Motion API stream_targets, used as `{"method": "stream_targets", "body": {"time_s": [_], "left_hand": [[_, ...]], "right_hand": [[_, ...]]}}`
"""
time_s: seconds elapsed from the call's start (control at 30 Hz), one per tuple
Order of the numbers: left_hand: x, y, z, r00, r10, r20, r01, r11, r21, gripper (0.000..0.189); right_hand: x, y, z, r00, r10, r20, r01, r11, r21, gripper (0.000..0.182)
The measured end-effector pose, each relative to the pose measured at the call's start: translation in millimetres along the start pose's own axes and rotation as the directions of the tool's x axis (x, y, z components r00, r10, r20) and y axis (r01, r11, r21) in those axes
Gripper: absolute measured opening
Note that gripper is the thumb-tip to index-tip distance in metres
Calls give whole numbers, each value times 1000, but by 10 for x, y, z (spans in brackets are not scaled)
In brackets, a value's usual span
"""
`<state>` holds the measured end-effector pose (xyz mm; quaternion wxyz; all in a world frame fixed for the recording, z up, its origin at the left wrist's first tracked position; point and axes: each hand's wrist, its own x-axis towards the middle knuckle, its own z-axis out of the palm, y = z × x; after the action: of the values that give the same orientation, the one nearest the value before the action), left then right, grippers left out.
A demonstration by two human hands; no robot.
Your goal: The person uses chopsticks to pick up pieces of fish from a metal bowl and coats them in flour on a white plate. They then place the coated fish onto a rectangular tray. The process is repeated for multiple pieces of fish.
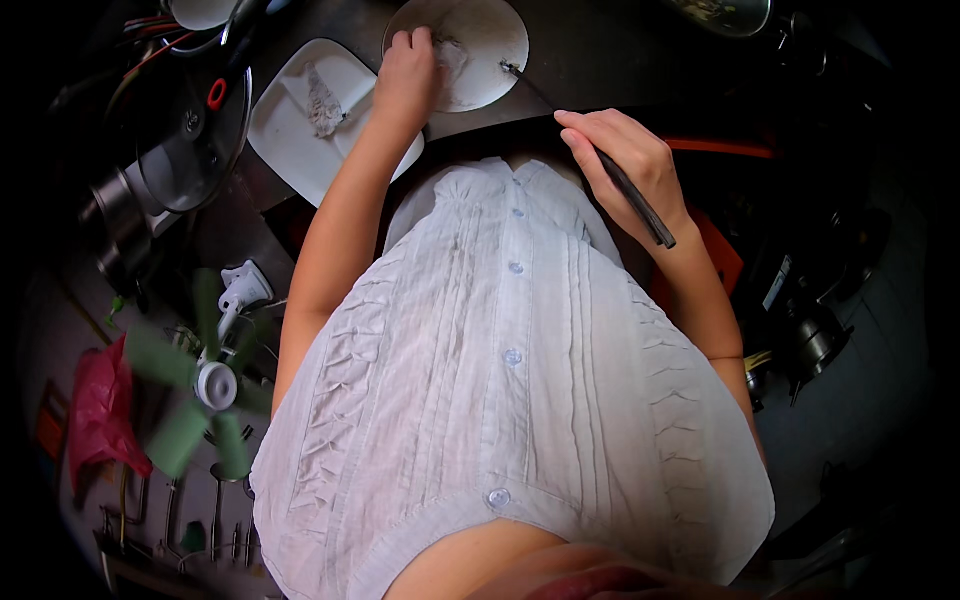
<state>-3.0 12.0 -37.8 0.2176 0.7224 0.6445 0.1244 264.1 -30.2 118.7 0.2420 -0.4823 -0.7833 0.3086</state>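
Observation:
My right hand (626,161) grips a pair of dark chopsticks (634,196). Their far tips rest at the right side of a round white plate (491,34), with a small dark bit at the ends. Over the plate's left side is my left hand (409,71), its fingers bent downward. A pale greyish piece (451,58) lies right beside those fingers; whether they pinch it is hidden. Greyish smears mark the plate. To the left, a white divided plate (289,154) bears a lumpy, grey-white coated piece (324,105).
A glass pan lid (187,161) and a metal pot (124,217) stand at the left. A fan with green blades (176,442) is blurred below them, near a pink plastic bag (105,412). A metal bowl (739,19) with food sits at upper right.

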Motion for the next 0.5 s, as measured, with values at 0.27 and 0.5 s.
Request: {"method": "stream_targets", "body": {"time_s": [0.27,0.5], "left_hand": [[83,-5,48,995,-92,-42,80,969,-235,29],[116,96,-51,991,54,-124,-73,986,-148,27]], "right_hand": [[-30,1,1,999,53,-1,-52,992,118,22],[-34,20,28,998,61,-10,-60,993,100,22]]}}
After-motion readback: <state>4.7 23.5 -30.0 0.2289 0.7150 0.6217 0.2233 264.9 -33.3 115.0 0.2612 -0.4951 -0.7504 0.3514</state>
